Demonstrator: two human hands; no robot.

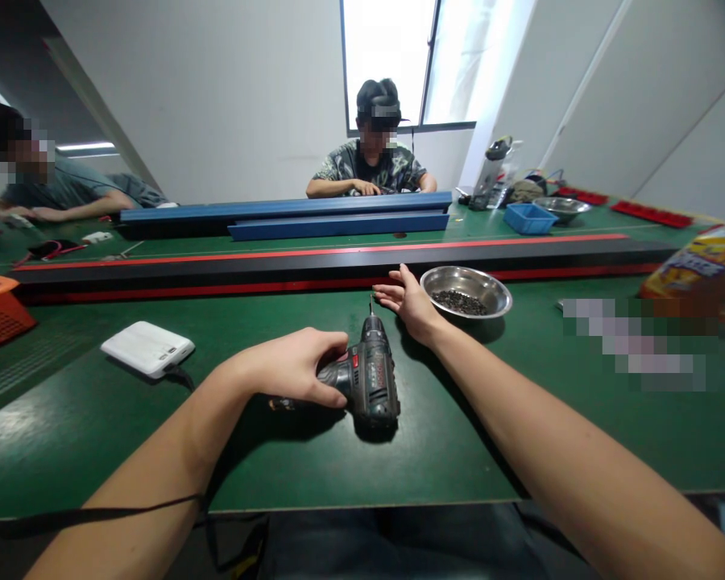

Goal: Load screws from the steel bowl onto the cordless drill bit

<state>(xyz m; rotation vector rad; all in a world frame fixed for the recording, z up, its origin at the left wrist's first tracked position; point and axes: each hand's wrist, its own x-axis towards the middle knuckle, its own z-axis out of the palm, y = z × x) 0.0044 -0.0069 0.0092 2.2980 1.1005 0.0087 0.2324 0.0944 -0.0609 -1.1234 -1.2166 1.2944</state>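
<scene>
My left hand (296,362) is wrapped around the handle of a black cordless drill (374,383), with thumb and fingers on either side of the grip. The drill's body is low over the green table, and its thin bit points away from me toward the long black rail (338,264) with red edges. Just right of the bit is my right hand (414,306), fingers stretched and apart, holding nothing. Close beside it stands a metal bowl (500,300) with many small dark screws (459,303) in it.
A white power bank (148,348) with a cable lies left, near an orange basket (0,318). Blue rails (338,225) lie farther back, before a seated person (371,161). A blue bin (528,218) and a snack bag (706,274) are right. Another person sits left.
</scene>
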